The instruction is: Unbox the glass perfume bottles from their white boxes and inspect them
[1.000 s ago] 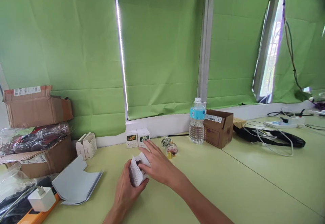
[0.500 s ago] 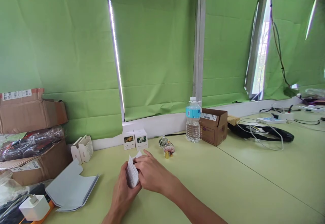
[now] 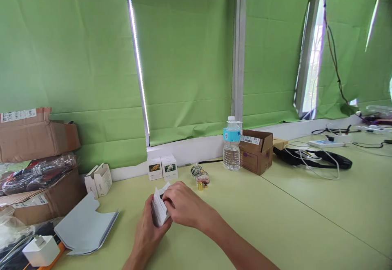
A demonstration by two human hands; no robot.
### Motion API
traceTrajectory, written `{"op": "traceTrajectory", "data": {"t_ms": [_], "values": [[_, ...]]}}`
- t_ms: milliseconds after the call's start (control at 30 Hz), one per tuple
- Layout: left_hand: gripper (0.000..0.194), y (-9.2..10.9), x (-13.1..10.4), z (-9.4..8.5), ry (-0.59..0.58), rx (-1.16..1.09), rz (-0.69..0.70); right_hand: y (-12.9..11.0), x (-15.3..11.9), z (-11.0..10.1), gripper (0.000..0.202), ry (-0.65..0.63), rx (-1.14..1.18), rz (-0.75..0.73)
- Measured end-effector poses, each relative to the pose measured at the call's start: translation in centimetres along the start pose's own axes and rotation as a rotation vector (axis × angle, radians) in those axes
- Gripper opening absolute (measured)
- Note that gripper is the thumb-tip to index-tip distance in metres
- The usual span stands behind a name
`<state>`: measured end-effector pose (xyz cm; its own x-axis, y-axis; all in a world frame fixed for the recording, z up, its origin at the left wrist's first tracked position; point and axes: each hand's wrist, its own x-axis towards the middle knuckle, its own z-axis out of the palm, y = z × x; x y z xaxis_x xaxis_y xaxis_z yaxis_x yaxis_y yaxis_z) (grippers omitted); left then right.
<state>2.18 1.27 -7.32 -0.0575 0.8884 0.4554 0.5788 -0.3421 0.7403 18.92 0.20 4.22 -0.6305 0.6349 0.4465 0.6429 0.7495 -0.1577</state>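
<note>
A small white box (image 3: 159,210) with its top flaps raised is held in my left hand (image 3: 148,229), fingers and thumb wrapped around its sides. Printed text covers the flap facing me. At the box's mouth is my right hand (image 3: 186,206), its fingers bent and closed at the opening; the fingertips are partly hidden, and I cannot make out what they grip. Just beyond my hands lie two small glass bottles, one greenish (image 3: 196,170) and one pinkish (image 3: 203,177), with a gold cap (image 3: 200,186) in front. Two white boxes with flower pictures (image 3: 154,169) (image 3: 169,168) stand behind.
Two opened white cartons (image 3: 98,180) and folded grey-white sheets (image 3: 85,225) lie left, near stacked cardboard boxes (image 3: 33,135) and a white charger (image 3: 41,251). A water bottle (image 3: 232,145), a brown box (image 3: 256,152) and a black band with cables (image 3: 315,158) are to the right.
My right hand has tilted over the box's mouth, its fingers now more bent and drawn in. My left hand and the box have hardly moved. The view has shifted slightly.
</note>
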Motion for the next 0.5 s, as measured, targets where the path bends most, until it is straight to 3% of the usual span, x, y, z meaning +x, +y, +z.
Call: {"op": "traceTrajectory", "data": {"t_ms": [233, 500], "values": [[0.071, -0.3, 0.1, 0.0, -0.022, 0.0, -0.011, 0.3, 0.0, 0.5, 0.016, -0.117, -0.124, 0.016], [0.076, -1.1, 0.1, 0.4, 0.01, -0.032, 0.042, 0.6, 0.1, 1.0, 0.015, -0.078, -0.07, 0.03]]}}
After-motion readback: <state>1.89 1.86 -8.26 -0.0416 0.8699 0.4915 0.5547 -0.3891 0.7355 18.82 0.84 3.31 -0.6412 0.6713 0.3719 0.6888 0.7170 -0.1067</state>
